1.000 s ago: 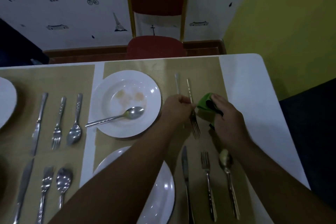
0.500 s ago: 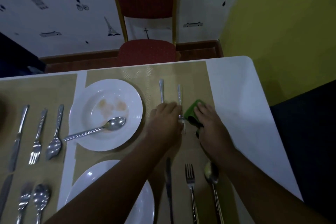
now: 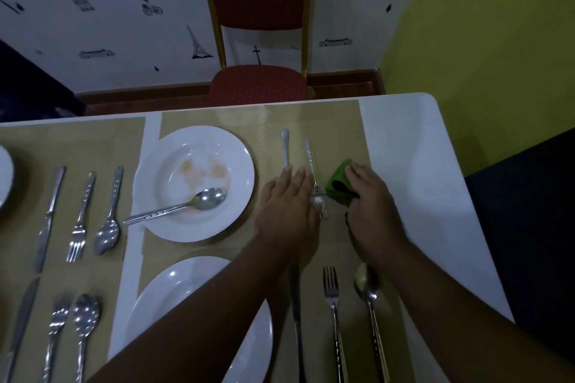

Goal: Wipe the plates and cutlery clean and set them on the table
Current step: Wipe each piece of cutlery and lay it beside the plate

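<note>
My left hand (image 3: 287, 211) lies flat, fingers straight, on the far right placemat, over a knife whose handle (image 3: 285, 146) sticks out beyond the fingertips. Right beside it lies a fork (image 3: 312, 174), tines toward me. My right hand (image 3: 371, 205) holds a green cloth (image 3: 339, 179) against the mat next to the fork's tines. A white plate (image 3: 236, 196) with orange smears carries a spoon (image 3: 183, 205). Nearer me a second white plate (image 3: 161, 292) is partly hidden by my left arm.
A knife (image 3: 295, 305), fork (image 3: 333, 314) and spoon (image 3: 368, 298) lie on the near mat below my hands. Two more cutlery sets (image 3: 81, 214) lie on the left placemats. A red chair (image 3: 258, 84) stands beyond the far edge. The table's right edge (image 3: 466, 196) is white.
The fork, held up by my left hand and wiped a second ago, now lies on the mat. My left hand has flattened beside it; the right still holds the cloth.
</note>
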The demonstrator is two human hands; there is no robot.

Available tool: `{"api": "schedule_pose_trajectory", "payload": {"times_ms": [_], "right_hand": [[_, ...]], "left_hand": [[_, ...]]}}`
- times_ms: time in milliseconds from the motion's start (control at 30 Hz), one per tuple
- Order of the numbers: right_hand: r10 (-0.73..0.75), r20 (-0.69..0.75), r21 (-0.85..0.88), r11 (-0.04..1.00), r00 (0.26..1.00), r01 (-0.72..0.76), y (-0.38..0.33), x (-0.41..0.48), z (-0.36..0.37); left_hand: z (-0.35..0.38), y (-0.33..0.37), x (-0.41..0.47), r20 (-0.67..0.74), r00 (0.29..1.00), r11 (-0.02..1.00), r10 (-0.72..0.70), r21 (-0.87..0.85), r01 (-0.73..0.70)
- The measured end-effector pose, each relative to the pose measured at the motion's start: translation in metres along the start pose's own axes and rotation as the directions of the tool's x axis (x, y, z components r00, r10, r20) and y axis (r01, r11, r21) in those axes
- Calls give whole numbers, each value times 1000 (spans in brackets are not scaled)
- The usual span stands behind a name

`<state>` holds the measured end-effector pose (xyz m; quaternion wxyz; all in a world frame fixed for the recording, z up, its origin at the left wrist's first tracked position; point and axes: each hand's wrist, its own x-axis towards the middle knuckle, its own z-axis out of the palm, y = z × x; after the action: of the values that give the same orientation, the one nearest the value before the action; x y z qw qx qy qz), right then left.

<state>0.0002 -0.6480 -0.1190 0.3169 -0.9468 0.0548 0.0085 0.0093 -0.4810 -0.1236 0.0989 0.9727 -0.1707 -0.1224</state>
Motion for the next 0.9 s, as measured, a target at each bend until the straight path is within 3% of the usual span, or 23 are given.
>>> {"api": "schedule_pose_trajectory", "payload": {"times_ms": [67,300,467,600,800,900], "right_hand": [[-23,-35,6,1000,999,23,-18,-2,-5],[-188,52,67,981,981,185,-100,-11,14],[-212,144,143,971,966,192,-141,-17,47],[-205,162,165,970,965,178,-161,-24,71],[-172,152,163,976,973,147,-180,-26,83],[-121,105,203,974,987,98,-188,-25,83]], "left_hand": [[-11,-8,-10,-17,1000,1000,-16,-27,15],[-45,-59,-61,-156,975,983,-156,-120,138],[-57,-136,-92,-281,893,936,-352,-129,329],[-60,-185,-99,-236,846,876,-478,-67,477],[-59,-212,-91,-171,919,929,-354,48,367],[-65,-224,-87,-126,949,957,-289,-66,282]]}}
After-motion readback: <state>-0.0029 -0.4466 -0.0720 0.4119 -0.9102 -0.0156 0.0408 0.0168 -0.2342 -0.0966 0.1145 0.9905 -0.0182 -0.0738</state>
